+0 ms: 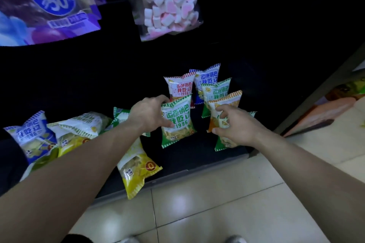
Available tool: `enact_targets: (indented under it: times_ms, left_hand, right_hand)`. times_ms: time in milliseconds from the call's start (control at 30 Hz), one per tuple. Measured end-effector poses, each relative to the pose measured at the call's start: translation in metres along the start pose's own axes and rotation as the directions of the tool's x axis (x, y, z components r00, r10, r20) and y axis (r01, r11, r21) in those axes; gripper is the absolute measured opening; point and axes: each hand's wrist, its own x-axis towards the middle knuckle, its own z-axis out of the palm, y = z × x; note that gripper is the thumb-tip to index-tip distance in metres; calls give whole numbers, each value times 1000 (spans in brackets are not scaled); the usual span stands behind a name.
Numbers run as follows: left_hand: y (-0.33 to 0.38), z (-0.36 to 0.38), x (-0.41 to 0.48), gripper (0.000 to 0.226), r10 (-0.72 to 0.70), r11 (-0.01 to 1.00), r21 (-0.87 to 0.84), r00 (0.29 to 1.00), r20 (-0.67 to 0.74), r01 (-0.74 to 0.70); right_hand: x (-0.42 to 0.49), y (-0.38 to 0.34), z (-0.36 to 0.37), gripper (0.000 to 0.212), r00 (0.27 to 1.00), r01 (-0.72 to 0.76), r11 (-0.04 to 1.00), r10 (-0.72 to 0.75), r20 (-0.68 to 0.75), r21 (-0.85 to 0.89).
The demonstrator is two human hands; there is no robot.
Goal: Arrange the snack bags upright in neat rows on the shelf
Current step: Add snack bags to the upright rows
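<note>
Left hand grips a standing green bag. Right hand pinches the orange bag between curled fingers and thumb. Six stand upright in all.

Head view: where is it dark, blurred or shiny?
Head view: the shelf is almost black inside; the marshmallow bag and purple pack above are blurred; the floor tiles carry soft glare; the left hand and its green bag are fairly sharp.
</note>
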Motion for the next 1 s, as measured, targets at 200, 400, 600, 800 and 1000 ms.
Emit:
enact_targets:
  times_ms: [200, 400, 600, 800, 1000]
  left_hand:
    - [2, 46, 65, 88, -22, 998, 64, 996, -89, 28]
    - [14, 80, 104, 85, -50, 998, 37, 991, -123, 55]
    - [18, 102, 108, 81, -96, 985, -154, 984, -153, 72]
    - [15, 107, 110, 80, -124, 965, -248, 980, -155, 83]
    - [14, 67, 93, 89, -121, 979, -176, 986, -118, 99]
  right_hand:
    - [31, 18, 1, 56, 981, -16, 997, 0, -194, -80]
    - [39, 31, 19, 48, 980, -34, 994, 13, -200, -101]
    - [34, 33, 27, 45, 984, -39, 992, 18, -177, -117]
    - [28, 30, 28, 46, 989, -54, 987, 32, -146, -150]
    - [31, 6, 23, 49, 991, -54, 983, 31, -134, -175]
